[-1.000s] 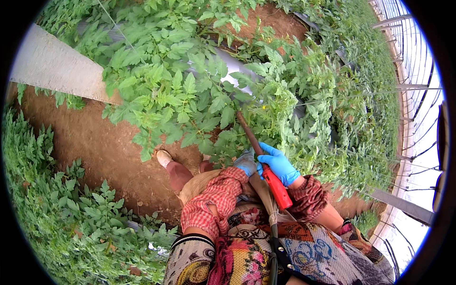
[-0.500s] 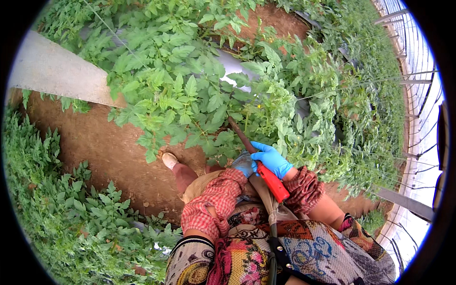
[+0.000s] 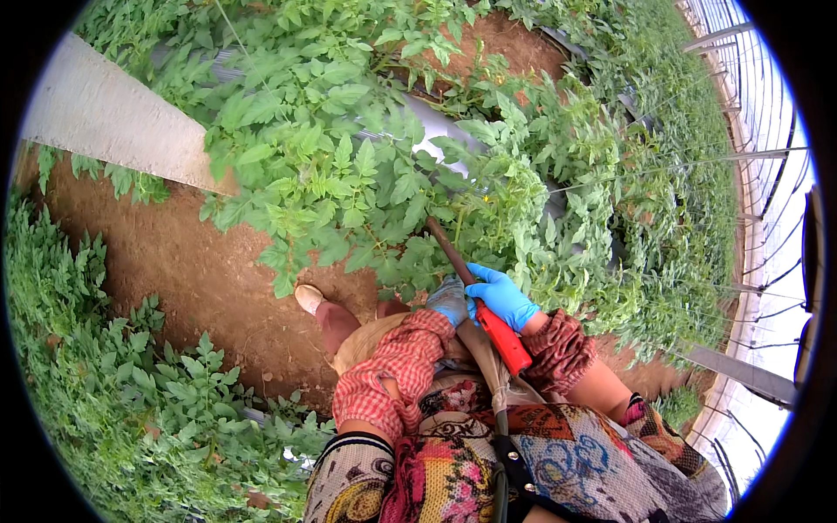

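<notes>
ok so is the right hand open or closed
Closed: the blue-gloved right hand curls around the tool, with brown shaft showing beyond the fingers and the red end behind.

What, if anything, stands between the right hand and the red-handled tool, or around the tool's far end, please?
Only a blue glove lies between the right hand and the red-handled tool, which it grips. Green leaves crowd the far end of the brown shaft; whether any cover its tip, I cannot tell.
</notes>
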A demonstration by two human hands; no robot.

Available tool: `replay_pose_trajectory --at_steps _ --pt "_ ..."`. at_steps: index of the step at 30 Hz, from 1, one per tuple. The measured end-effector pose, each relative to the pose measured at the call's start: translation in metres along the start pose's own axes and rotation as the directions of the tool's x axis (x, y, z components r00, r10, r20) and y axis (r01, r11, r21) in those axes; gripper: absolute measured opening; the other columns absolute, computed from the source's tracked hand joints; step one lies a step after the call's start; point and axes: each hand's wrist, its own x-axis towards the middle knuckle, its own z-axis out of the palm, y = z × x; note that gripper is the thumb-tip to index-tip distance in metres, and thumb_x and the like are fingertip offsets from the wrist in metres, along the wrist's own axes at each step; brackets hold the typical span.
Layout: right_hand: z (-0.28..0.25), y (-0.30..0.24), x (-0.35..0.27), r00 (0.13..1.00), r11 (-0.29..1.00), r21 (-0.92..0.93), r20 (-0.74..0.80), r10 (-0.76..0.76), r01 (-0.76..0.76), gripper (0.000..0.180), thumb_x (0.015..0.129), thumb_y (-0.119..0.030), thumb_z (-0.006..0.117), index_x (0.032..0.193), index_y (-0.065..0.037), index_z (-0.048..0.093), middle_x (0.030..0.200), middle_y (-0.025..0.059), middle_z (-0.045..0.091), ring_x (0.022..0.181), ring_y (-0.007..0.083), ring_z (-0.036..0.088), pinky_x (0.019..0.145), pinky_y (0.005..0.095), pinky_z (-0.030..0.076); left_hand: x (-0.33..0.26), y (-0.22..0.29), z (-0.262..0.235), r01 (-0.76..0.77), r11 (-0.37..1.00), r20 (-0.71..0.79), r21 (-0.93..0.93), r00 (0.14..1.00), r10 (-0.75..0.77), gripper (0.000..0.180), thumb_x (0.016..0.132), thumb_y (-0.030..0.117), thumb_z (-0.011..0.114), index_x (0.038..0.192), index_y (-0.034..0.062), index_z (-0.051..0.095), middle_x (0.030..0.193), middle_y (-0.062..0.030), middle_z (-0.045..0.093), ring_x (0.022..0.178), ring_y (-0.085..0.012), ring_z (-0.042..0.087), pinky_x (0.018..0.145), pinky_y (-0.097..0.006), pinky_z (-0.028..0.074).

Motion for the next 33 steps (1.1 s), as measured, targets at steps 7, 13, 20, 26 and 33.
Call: replay_pose_trajectory --at_steps 7,13,20,26,33 --pt "0.033 0.000 0.000 0.998 0.999 0.011 -0.033 -0.050 0.050 0.057 0.082 0.000 0.052 0.136 -0.004 0.035 0.071 0.0072 0.056 0.051 0.0176 0.055 0.047 0.0310 0.048 -0.032 -0.010 -0.020 0.049 0.986 -0.159 0.162 0.987 -0.023 0.055 0.079 0.027 0.057 0.129 0.0077 0.043 0.123 -0.0192 0.050 0.111 -0.0343 0.051 0.091 -0.041 0.043" --pt "0.055 -0.012 -0.029 0.999 0.999 -0.001 -0.008 -0.043 0.043 0.061 0.083 -0.002 0.050 0.140 -0.008 0.029 0.063 0.0075 0.056 0.047 0.0184 0.054 0.043 0.0313 0.048 -0.107 0.010 -0.136 -0.056 0.998 -0.270 -0.012 0.961 0.051 0.051 0.083 0.014 0.057 0.132 0.0079 0.042 0.121 -0.0156 0.054 0.100 -0.0265 0.058 0.088 -0.035 0.044" --pt "0.117 -0.060 -0.099 0.980 0.975 -0.109 0.055 -0.191 0.196 0.062 0.084 0.001 0.050 0.141 -0.009 0.027 0.068 0.0062 0.058 0.051 0.0132 0.056 0.047 0.0273 0.048 -0.167 0.015 -0.294 -0.414 0.891 -0.871 -0.187 0.489 0.045 0.023 0.086 0.002 0.050 0.107 0.0031 0.061 0.097 -0.0092 0.062 0.087 -0.0166 0.057 0.078 -0.027 0.045" --pt "0.174 -0.083 -0.062 0.982 0.951 -0.251 0.093 -0.164 0.182 0.060 0.083 0.000 0.051 0.139 -0.009 0.030 0.068 0.0029 0.056 0.049 0.0122 0.055 0.044 0.0264 0.047 -0.145 0.052 -0.346 0.118 0.694 -0.593 0.710 0.631 0.500 0.031 0.079 0.019 0.056 0.108 0.0105 0.062 0.107 -0.0119 0.062 0.111 -0.0302 0.051 0.104 -0.048 0.025" --pt "0.188 -0.081 -0.056 0.968 0.944 -0.225 0.129 -0.216 0.241 0.060 0.082 -0.004 0.052 0.139 -0.008 0.032 0.074 0.0055 0.059 0.049 0.0117 0.054 0.047 0.0273 0.049 -0.133 0.066 -0.371 0.196 0.322 -0.160 0.926 0.978 -0.136 0.029 0.082 0.019 0.049 0.105 0.0092 0.065 0.112 -0.0090 0.061 0.121 -0.0266 0.045 0.110 -0.052 0.010"
